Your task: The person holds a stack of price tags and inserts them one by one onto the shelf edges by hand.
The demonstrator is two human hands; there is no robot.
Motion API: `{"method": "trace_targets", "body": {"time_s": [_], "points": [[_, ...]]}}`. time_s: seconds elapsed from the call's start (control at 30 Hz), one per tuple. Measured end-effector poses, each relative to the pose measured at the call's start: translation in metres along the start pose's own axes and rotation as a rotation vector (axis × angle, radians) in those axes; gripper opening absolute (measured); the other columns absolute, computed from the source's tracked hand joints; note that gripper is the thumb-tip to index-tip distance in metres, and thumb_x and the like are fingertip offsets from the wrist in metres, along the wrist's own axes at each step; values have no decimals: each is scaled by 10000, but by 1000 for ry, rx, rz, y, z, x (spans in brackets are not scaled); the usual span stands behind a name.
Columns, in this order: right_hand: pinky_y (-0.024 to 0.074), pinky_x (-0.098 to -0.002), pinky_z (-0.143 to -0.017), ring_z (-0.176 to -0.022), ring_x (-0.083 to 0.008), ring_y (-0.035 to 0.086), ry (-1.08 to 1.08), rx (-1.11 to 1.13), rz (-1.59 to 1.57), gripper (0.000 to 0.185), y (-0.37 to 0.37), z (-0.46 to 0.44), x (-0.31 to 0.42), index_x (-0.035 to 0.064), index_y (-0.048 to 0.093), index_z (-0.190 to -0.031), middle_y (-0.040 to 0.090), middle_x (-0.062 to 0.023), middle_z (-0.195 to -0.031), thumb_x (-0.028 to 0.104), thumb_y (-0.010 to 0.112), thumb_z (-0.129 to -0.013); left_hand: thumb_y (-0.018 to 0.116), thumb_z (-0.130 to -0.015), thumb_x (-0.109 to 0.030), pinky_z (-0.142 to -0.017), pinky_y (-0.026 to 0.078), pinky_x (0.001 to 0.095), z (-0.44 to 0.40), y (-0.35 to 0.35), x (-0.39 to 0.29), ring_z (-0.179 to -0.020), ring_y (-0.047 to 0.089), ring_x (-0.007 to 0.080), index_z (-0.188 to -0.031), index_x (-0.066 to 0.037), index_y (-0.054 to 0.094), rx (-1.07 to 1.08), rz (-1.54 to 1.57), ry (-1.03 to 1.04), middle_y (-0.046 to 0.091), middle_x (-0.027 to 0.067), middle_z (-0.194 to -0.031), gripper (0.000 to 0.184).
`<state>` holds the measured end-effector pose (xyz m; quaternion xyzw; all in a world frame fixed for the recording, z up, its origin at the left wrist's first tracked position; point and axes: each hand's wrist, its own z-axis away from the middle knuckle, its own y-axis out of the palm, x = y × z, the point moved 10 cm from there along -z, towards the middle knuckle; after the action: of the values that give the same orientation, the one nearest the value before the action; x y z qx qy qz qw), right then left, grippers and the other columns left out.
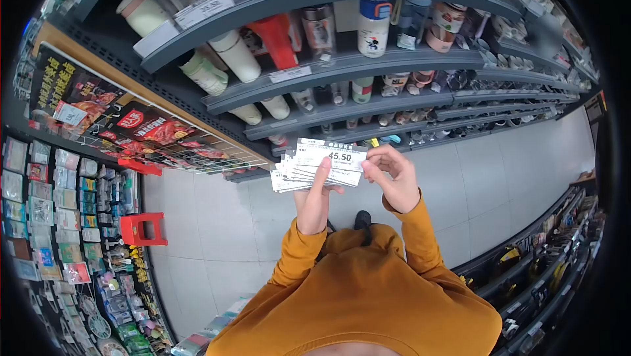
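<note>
A fanned stack of white price tags [309,165] is held in front of my body; the top one reads 45.50. My left hand [314,201] grips the stack from below, its thumb pressed on the front. At the right end of the top tag is my right hand [396,175], thumb and forefinger pinching its edge. The lower tags stick out to the left, and their print is too small to read.
Ahead, curved grey shelves [368,60] carry cups and bottles, including a white bottle with a blue lid [373,27]. Red food packets [154,126] hang on a rack at left. A red stool [143,229] stands on the tiled floor [217,224]. More shelving [545,270] lies right.
</note>
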<state>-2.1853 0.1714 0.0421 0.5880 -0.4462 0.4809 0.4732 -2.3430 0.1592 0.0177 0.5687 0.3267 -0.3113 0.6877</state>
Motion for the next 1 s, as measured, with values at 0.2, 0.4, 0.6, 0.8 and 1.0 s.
{"method": "trace_targets", "body": {"time_s": [0.2, 0.4, 0.6, 0.8, 1.0], "points": [[457, -219, -632, -718, -72, 585, 41, -17, -11, 127, -43, 15, -4, 4, 605, -936, 637, -22, -807, 118, 640, -892, 572, -935, -131, -539, 480, 246, 16, 29, 33, -803, 637, 121, -1130, -33, 546, -2, -12, -23, 647, 66, -1005, 220], [457, -219, -629, -717, -69, 585, 68, 8, -29, 131, -56, 18, -10, 5, 604, -929, 639, -26, -809, 122, 648, -888, 579, -931, -133, -544, 480, 247, 28, 35, 45, -795, 636, 123, -1140, -32, 541, -61, -23, -26, 646, 66, -996, 235], [460, -223, -641, -716, -72, 590, 24, 19, -1, 224, -53, 15, -12, -12, 594, -1015, 644, -39, -822, 69, 698, -834, 588, -926, -136, -532, 465, 248, 29, 33, 52, -781, 630, 118, -1124, -28, 558, -74, -56, -61, 648, 61, -969, 227], [468, -227, -673, -725, -73, 601, 63, 60, 64, 283, -36, 2, -31, -10, 594, -1089, 647, -42, -838, 64, 692, -834, 592, -926, -165, -548, 491, 239, 20, 11, 63, -787, 636, 112, -1130, -30, 568, -80, -64, -149, 652, 63, -974, 246], [468, -230, -705, -752, -82, 606, 21, 175, 198, 277, 4, -31, -43, 31, 606, -1126, 643, -39, -835, 80, 661, -858, 578, -906, -152, -612, 527, 259, 13, -38, 55, -926, 636, 149, -1213, -51, 506, -165, 62, -158, 622, 66, -1078, 331]]}}
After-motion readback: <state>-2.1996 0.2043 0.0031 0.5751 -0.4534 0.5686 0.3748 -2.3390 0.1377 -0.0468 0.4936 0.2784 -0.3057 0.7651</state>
